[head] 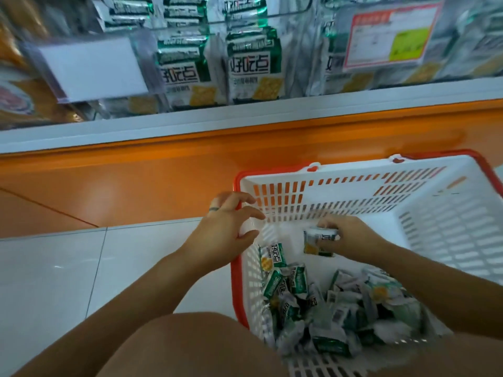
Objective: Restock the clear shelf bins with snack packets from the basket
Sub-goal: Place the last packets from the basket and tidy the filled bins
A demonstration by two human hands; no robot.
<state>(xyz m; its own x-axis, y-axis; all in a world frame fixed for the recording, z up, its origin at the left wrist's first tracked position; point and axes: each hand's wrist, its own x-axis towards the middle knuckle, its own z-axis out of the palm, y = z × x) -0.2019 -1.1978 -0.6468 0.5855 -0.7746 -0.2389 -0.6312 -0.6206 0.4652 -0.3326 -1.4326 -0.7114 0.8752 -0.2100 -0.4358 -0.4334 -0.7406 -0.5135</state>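
The white basket [446,240] with a red rim stands on the tiled floor [54,281], just in front of the orange shelf base [163,170]. Inside the basket, toward its left wall, the right hand [353,238] holds one green-and-white snack packet [317,240], its grip clamped on it with curled fingers. The left hand [226,227] hovers over the basket's left rim, grip apart, fingers spread and holding nothing. More packets [340,308] lie heaped in the basket's near end. Above and beyond the basket, the clear shelf bins [299,63] hold upright packets of the same kind, with a price label [386,36] on the right bin's front
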